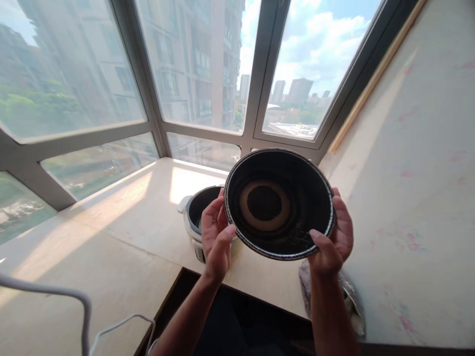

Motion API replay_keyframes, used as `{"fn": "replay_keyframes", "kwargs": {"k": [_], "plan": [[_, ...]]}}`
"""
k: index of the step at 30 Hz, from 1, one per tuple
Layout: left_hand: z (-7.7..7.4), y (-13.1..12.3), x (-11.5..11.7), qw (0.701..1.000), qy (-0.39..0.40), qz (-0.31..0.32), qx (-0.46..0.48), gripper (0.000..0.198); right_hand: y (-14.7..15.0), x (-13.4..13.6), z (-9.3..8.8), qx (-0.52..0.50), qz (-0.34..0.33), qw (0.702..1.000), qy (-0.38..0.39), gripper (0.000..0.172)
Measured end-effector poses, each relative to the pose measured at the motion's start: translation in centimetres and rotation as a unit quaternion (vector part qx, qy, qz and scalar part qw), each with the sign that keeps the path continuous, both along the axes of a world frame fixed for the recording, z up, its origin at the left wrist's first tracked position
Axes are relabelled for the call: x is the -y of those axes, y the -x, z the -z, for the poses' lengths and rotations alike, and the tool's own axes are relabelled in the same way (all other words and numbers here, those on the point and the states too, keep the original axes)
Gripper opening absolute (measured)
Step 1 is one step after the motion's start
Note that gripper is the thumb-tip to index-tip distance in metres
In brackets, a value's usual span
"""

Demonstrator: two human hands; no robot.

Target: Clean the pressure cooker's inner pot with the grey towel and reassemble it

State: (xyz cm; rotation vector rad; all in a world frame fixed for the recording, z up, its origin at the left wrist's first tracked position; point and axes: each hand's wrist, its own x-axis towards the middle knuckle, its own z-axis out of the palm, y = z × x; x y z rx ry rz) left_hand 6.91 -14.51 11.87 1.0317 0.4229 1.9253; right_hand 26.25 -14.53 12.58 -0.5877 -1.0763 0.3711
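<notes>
Between my hands I hold up a black inner pot of a rice cooker, tilted so its inside faces me. A brownish ring marks its bottom. My left hand is closed on the left rim, thumb in front and fingers behind. At the lower right rim, my right hand grips with its thumb over the edge; its other fingers wrap the outer side. Behind the pot and my left hand stands the white rice cooker body, its lid not visible and its dark cavity partly hidden.
The cooker rests on a pale wooden sill below large framed windows. A greyish cloth lies by my right forearm. White cable loops at the lower left. A patterned wall rises on the right.
</notes>
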Motion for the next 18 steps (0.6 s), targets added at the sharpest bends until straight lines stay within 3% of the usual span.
{"fn": "replay_keyframes", "kwargs": {"k": [5, 10, 18], "plan": [[1.5, -2.7, 1.8, 0.995, 0.014, 0.1, -0.014, 0.047, -3.5, 4.2, 1.3, -0.013, 0.081, 0.996, 0.039, 0.072], [2.8, -5.5, 3.9, 0.983, 0.038, 0.177, -0.011, 0.049, -6.6, 7.5, 3.8, -0.05, 0.094, 0.99, 0.093, 0.069], [6.9, -7.7, 6.0, 0.97, 0.111, 0.213, -0.029, 0.051, -9.3, 9.9, 7.8, -0.112, 0.076, 0.97, 0.2, 0.068]]}}
